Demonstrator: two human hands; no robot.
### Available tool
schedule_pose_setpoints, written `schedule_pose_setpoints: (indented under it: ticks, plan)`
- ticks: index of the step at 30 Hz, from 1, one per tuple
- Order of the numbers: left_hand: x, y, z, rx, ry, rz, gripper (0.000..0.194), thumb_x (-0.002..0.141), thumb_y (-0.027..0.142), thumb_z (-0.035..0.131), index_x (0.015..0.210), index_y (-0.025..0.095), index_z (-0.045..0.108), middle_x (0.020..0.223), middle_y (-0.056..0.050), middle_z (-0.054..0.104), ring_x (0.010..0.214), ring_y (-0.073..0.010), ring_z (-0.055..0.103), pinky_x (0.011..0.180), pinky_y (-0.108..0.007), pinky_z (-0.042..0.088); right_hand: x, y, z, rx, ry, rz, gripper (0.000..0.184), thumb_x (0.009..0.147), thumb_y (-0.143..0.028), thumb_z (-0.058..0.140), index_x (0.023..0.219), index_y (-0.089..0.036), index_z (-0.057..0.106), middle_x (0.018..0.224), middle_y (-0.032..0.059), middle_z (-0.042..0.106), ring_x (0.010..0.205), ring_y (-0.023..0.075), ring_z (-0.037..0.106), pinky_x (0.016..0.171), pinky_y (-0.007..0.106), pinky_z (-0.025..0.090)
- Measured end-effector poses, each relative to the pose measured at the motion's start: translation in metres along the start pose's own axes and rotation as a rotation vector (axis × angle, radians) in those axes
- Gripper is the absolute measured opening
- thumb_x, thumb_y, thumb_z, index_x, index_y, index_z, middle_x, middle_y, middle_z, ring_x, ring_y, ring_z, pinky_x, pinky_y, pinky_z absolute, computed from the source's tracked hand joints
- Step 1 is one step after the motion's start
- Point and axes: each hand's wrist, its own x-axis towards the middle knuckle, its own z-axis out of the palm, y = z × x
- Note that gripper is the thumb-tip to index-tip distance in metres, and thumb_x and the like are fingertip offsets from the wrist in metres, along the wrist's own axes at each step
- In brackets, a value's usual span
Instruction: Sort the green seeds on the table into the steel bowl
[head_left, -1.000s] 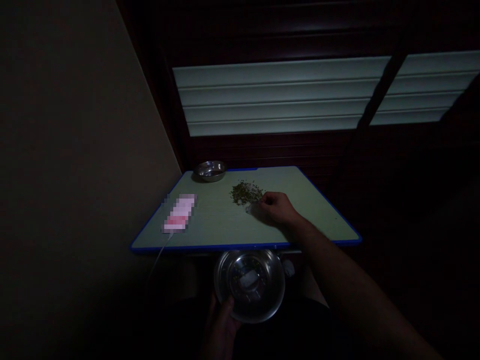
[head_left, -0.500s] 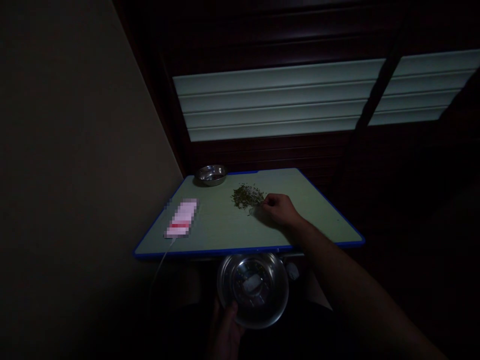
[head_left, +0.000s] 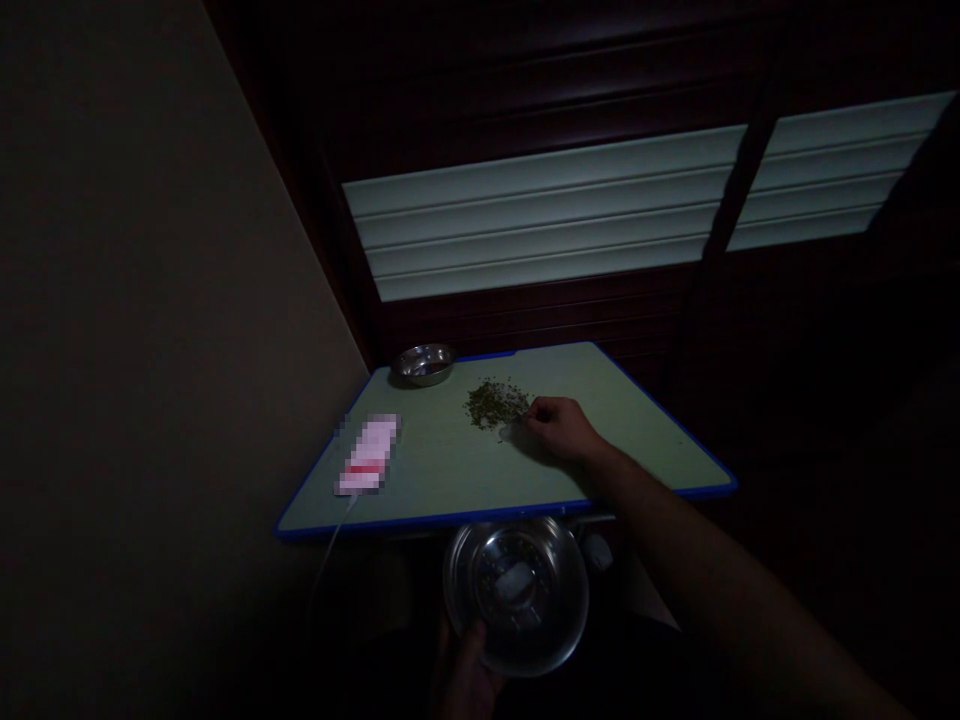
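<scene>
Since the earlier frame, the view has tilted, carrying everything lower; against the blue-rimmed green tabletop (head_left: 442, 480), both hands have hardly shifted. The right hand (head_left: 561, 427), fingertips pinched together, touches the right edge of the green bits (head_left: 489, 404); whether it holds any, I cannot tell. The left hand (head_left: 472, 668) clasps a steel bowl (head_left: 559, 615) below the near edge. Pale slats (head_left: 540, 215) face the dim room.

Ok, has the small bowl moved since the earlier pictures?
No. Against the table, the small bowl keeps its place at the far left corner; only the whole view has shifted.
</scene>
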Motion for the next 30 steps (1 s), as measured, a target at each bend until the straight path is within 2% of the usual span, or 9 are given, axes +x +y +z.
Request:
schedule_pose_setpoints:
  ticks: [6, 13, 18, 30]
  plan:
    - [0.0001, -0.0003, -0.0003, 0.011, 0.037, -0.012, 0.089, 0.071, 0.038, 0.079, 0.148, 0.04, 0.033, 0.129, -0.007, 0.069, 0.111, -0.0314, 0.066, 0.1, -0.051, 0.047, -0.0006, -0.0012, -0.0009, 0.023, -0.048, -0.019, 0.014, 0.069, -0.027, 0.06, 0.067, -0.016, 0.067, 0.061, -0.0002, 0.062, 0.059, 0.0127, 0.052, 0.058, 0.024, 0.038]
    - [-0.0002, -0.0015, 0.0, 0.004, 0.038, -0.003, 0.087, 0.071, 0.039, 0.079, 0.146, 0.041, 0.036, 0.132, -0.006, 0.066, 0.121, -0.0326, 0.06, 0.102, -0.05, 0.046, -0.0016, -0.0036, -0.0015, 0.029, -0.043, -0.029, 0.014, 0.071, -0.027, 0.06, 0.068, -0.015, 0.067, 0.063, 0.0007, 0.064, 0.06, 0.013, 0.053, 0.059, 0.025, 0.04]
    - [-0.001, -0.0011, 0.0008, -0.007, 0.036, -0.004, 0.085, 0.071, 0.038, 0.079, 0.145, 0.041, 0.038, 0.134, -0.007, 0.065, 0.122, -0.0342, 0.059, 0.102, -0.053, 0.046, -0.0023, -0.0032, -0.0004, 0.067, -0.071, -0.017, 0.015, 0.071, -0.028, 0.062, 0.07, -0.015, 0.068, 0.063, 0.0015, 0.064, 0.06, 0.0131, 0.053, 0.058, 0.025, 0.039]
    - [-0.0019, -0.0009, -0.0001, 0.01, 0.025, -0.011, 0.083, 0.074, 0.038, 0.076, 0.146, 0.041, 0.037, 0.133, -0.006, 0.066, 0.122, -0.0317, 0.06, 0.102, -0.049, 0.045, -0.0015, -0.0009, -0.0008, 0.094, -0.095, -0.056, 0.018, 0.073, -0.031, 0.062, 0.073, -0.015, 0.069, 0.066, 0.0016, 0.065, 0.062, 0.0135, 0.054, 0.06, 0.025, 0.04]
